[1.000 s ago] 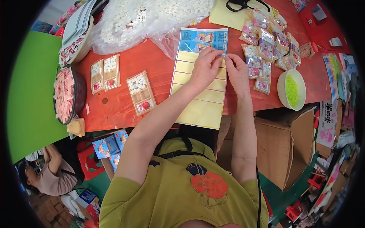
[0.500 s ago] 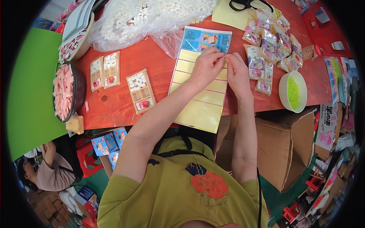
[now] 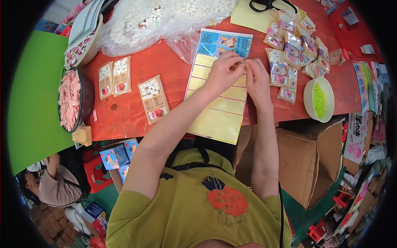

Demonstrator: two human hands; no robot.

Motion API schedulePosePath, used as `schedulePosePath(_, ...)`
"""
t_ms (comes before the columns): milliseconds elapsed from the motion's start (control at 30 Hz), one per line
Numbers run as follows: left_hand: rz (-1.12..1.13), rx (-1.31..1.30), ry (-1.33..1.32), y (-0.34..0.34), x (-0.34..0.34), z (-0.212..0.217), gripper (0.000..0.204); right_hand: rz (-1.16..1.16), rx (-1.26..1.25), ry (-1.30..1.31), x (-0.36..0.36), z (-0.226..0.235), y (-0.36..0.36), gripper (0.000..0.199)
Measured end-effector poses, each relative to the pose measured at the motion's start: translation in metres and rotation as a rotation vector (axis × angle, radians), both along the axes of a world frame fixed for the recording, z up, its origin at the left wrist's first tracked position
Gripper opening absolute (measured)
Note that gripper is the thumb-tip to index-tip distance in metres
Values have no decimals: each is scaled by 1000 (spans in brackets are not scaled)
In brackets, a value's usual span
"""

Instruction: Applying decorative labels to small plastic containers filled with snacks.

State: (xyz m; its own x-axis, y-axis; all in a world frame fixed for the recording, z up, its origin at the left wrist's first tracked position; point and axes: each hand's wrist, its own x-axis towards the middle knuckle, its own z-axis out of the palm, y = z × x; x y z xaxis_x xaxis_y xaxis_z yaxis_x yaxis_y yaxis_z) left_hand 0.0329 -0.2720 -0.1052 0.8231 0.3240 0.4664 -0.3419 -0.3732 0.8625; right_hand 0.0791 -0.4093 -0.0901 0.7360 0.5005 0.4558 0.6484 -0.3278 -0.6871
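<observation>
A long sheet of stickers (image 3: pixel 213 119) lies on the red table, its bare backing yellow and a few blue printed stickers (image 3: pixel 227 41) left at the far end. Over that end, my left hand (image 3: pixel 223 75) and my right hand (image 3: pixel 258 80) meet fingertip to fingertip. Both pinch closed at one spot. Whatever is between the fingers is too small and covered to make out. To the left of the sheet rests a compartment tray (image 3: pixel 154 99) with white cubes at one end, a strawberry-pictured packet at the other and vacant compartments between. Two similar trays (image 3: pixel 121 76) stand beyond it.
Packed trays (image 3: pixel 291 60) are piled at the right, near a white bowl of bright green strips (image 3: pixel 318 99). A big plastic bag of white cubes (image 3: pixel 144 20) lies at the back. Pink packets fill a dark basin (image 3: pixel 75 99) at left. An open carton (image 3: pixel 297 161) stands below the table.
My hands remain over the blue stickers, with only slight finger movement; the left fingers have shifted a little. The trays and sheet look the same.
</observation>
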Motion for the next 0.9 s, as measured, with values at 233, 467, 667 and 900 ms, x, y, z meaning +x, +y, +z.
schedulePosePath(233, -67, -378, 158, 19, 3, -6, 11, -101, 16, 48, -1, -3, 3, 13)
schedulePosePath(467, 192, -1038, 134, 90, -47, 44, 17, -417, -183, 77, 10, -4, 9, 23)
schedulePosePath(667, 292, -1068, -104, 144, -141, 78, 21, -487, -342, -113, 20, -15, 23, 23)
schedulePosePath(900, 525, -855, -266, 151, -222, 106, 22, -502, -474, -221, 6, 13, 34, 16)
